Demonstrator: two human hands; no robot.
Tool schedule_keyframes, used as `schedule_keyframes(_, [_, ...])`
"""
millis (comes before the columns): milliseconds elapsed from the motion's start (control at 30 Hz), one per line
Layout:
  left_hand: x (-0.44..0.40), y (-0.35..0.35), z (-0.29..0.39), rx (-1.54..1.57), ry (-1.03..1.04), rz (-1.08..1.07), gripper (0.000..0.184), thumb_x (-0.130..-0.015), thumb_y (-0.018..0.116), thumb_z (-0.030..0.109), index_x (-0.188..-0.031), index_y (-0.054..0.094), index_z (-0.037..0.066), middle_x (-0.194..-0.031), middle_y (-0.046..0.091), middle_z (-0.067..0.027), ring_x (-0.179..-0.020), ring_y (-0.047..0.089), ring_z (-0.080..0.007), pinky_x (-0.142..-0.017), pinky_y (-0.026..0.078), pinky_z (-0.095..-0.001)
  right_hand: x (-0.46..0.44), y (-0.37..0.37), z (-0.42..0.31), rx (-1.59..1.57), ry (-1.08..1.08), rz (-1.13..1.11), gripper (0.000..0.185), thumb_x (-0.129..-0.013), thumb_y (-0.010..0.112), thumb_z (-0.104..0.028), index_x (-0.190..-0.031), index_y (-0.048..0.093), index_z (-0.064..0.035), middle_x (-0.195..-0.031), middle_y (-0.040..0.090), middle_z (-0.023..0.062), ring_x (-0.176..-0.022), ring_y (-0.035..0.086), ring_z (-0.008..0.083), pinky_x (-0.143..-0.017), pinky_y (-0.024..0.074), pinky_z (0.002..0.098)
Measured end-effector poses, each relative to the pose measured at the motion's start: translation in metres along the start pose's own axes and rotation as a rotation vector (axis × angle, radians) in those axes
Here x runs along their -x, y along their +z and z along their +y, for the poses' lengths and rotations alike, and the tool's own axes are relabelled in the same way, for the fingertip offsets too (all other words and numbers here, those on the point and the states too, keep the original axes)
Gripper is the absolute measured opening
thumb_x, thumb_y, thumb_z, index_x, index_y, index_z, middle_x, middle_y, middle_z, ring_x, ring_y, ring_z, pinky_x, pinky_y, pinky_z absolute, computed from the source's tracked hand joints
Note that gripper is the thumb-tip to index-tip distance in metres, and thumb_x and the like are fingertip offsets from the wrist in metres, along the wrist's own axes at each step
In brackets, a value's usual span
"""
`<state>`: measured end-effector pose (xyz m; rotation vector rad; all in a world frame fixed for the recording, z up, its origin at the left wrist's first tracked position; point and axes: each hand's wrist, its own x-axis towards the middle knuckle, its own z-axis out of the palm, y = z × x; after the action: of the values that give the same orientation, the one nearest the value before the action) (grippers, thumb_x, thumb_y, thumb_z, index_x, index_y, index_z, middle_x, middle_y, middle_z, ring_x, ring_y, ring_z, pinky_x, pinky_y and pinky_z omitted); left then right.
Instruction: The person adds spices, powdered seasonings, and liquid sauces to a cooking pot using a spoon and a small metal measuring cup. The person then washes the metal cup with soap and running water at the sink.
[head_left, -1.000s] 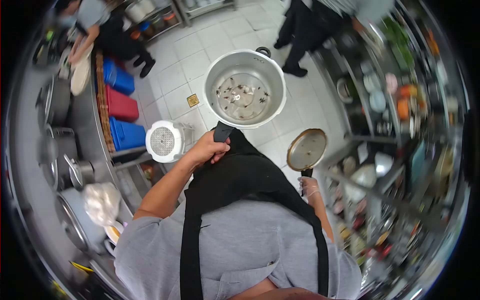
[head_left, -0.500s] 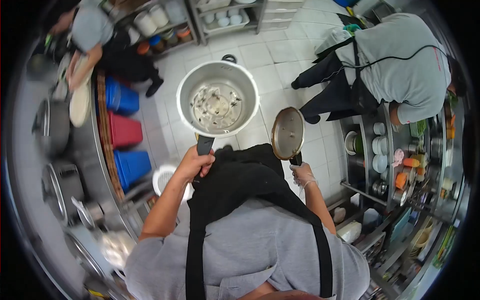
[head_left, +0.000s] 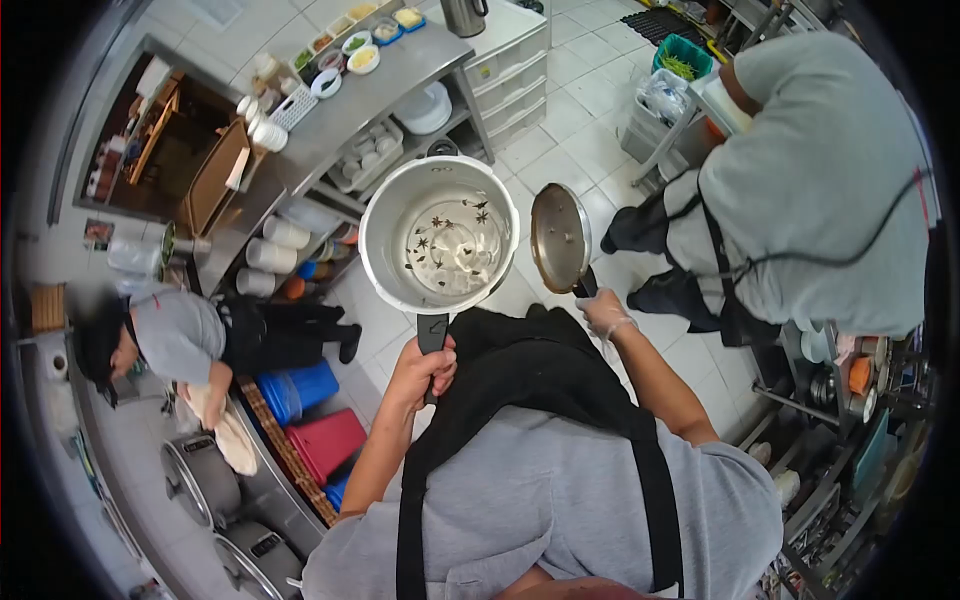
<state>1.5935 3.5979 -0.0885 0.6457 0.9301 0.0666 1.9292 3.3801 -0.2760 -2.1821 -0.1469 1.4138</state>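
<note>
My left hand [head_left: 418,375] is wrapped round the black handle of a large metal pressure cooker pot [head_left: 372,240], held out in front of me with its opening facing up. Star anise [head_left: 482,216] and small dark bits lie scattered on its wet-looking bottom. Gloved in clear plastic, my right hand [head_left: 606,312] grips the black handle of a round metal lid [head_left: 560,240]. The lid hangs tilted to the right of the pot, apart from it, its inner face showing.
One co-worker [head_left: 180,335] stands at left holding a cloth [head_left: 235,440] by large pots [head_left: 200,480]. Another co-worker [head_left: 820,180] bends over close at right. A steel counter [head_left: 400,65] with small bowls stands ahead, beside white drawers [head_left: 515,90]. Blue and red bins [head_left: 325,440] are at lower left.
My view has swung toward the left, bringing the counter ahead into sight. Pot and lid stay in my hands, and the star anise has shifted inside the pot. The right co-worker now appears nearer.
</note>
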Motion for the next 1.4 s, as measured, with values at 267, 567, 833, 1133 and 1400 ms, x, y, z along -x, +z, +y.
schedule_keyframes(267, [-0.228,0.057,0.232,-0.227,-0.066,-0.187,0.028,-0.09,0.07,0.007,-0.113,0.056,0.0,-0.063,0.049,-0.0016,-0.046,0.047,-0.0121,-0.043,0.038,-0.0285,-0.152,-0.071,-0.218,-0.453,0.113,0.053,0.021,-0.097,0.074,-0.018,-0.096,0.06,-0.0026,-0.069,0.056,0.0035,-0.051,0.053,0.016,-0.048,0.0471,0.0386])
schedule_keyframes(567, [-0.537,0.149,0.49,-0.459,-0.25,-0.432,0.028,-0.09,0.073,0.008,-0.112,0.057,0.001,-0.063,0.048,-0.0005,-0.046,0.047,-0.0124,-0.042,0.037,-0.0286,-0.291,-0.211,-0.403,-0.669,0.169,0.309,0.028,-0.096,0.078,-0.025,-0.092,0.055,-0.0085,-0.068,0.055,0.0016,-0.05,0.051,0.0145,-0.047,0.0437,0.0356])
schedule_keyframes(833, [-0.794,0.327,0.625,-0.569,-0.283,-0.554,0.027,-0.091,0.072,0.009,-0.112,0.058,0.002,-0.064,0.053,-0.0023,-0.047,0.049,-0.0121,-0.042,0.038,-0.028,-0.399,-0.38,-0.515,-0.877,0.212,0.536,0.026,-0.102,0.072,-0.025,-0.091,0.056,-0.0068,-0.065,0.051,0.0004,-0.05,0.052,0.0148,-0.047,0.0463,0.0355])
schedule_keyframes(1133, [-1.019,0.532,0.727,-0.488,-0.374,-0.587,0.02,-0.096,0.07,0.006,-0.113,0.059,0.004,-0.064,0.047,0.0001,-0.047,0.046,-0.011,-0.041,0.036,-0.0276,-0.614,-0.585,-0.557,-0.936,0.23,0.584,0.024,-0.099,0.073,-0.023,-0.091,0.061,-0.004,-0.067,0.057,0.0036,-0.054,0.058,0.017,-0.05,0.0506,0.0393])
schedule_keyframes(1400, [-1.252,0.696,0.824,-0.687,-0.424,-0.676,0.022,-0.095,0.07,0.006,-0.112,0.057,0.001,-0.063,0.049,-0.0014,-0.046,0.047,-0.013,-0.043,0.037,-0.0291,-0.727,-0.771,-0.663,-1.136,0.259,0.592,0.02,-0.1,0.073,-0.02,-0.093,0.06,-0.0064,-0.067,0.055,0.0014,-0.05,0.052,0.0146,-0.045,0.0404,0.0355])
